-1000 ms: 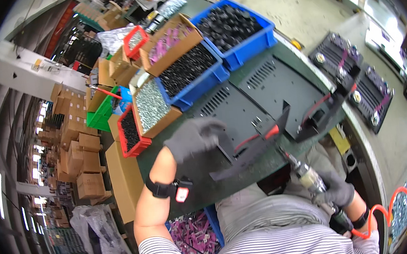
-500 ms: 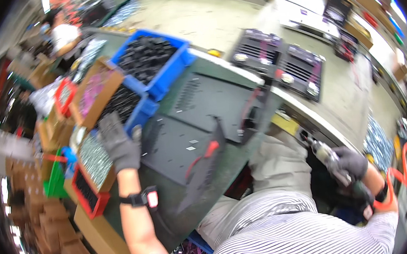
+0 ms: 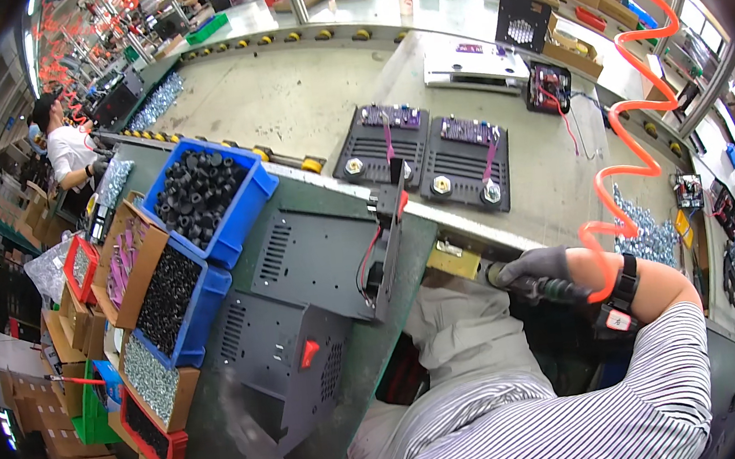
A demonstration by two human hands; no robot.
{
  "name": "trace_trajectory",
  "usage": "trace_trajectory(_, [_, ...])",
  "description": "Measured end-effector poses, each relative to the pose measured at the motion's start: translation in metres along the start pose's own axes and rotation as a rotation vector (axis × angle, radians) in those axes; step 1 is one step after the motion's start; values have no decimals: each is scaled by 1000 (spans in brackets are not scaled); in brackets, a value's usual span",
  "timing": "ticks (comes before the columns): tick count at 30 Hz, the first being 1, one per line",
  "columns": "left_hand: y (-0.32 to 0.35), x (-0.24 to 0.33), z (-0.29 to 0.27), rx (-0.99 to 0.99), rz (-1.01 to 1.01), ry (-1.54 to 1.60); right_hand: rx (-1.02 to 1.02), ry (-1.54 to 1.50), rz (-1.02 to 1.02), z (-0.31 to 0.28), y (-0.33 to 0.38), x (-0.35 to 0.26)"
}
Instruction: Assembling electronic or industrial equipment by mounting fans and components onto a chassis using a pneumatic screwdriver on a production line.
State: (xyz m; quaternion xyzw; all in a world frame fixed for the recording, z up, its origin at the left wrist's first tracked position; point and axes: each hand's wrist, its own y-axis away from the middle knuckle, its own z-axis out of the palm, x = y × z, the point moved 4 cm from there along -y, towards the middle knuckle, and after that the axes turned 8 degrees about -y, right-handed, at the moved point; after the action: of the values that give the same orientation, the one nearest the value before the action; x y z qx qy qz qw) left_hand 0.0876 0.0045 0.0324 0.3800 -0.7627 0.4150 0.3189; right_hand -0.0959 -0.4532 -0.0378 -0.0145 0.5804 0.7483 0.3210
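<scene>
My right hand, in a grey glove, is wrapped round an air screwdriver beside the bench edge. An orange coiled air hose runs up from the tool. My left hand, also gloved, is over the green bench near a bent dark grey metal panel; motion smears its fingers. That panel has vent holes and a red rocker switch. Behind it lies a second dark grey panel, with red and black wires on its upright side.
Blue bins of black parts stand at the left, beside boxes of screws and purple pieces. Two black slotted plates with circuit boards lie beyond the bench's pale edge. A yellow block is near my right hand. Another person stands far left.
My view has turned, shifting the scene. My left hand has come back from the small-parts boxes toward me. The right hand has risen with the screwdriver toward the yellow block.
</scene>
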Motion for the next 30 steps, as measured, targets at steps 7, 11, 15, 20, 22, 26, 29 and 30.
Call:
trace_trajectory(7, [59,8,41,37,-359,69,380,1202,-1044,123,45,-146])
trace_trajectory(11, [50,11,52,-151,-193,-275,-158,992,-1129,143,3,-174])
trace_trajectory(15, [66,26,32,-156,-258,-231,-632,618,-957,170,8,-173])
trace_trajectory(20, [91,34,20,-217,-393,54,-809,267,-978,198,40,-178])
trace_trajectory(22, [98,34,18,-224,-442,168,-889,-1,-1042,208,34,-186])
trace_trajectory(26, [112,-23,22,129,-521,99,-1090,29,-1041,267,27,-161])
trace_trajectory(29, [121,-66,30,-14,-276,-170,-1058,102,-887,305,18,-131])
trace_trajectory(30, [119,-77,32,-81,-191,-256,-1109,49,-849,312,7,-124])
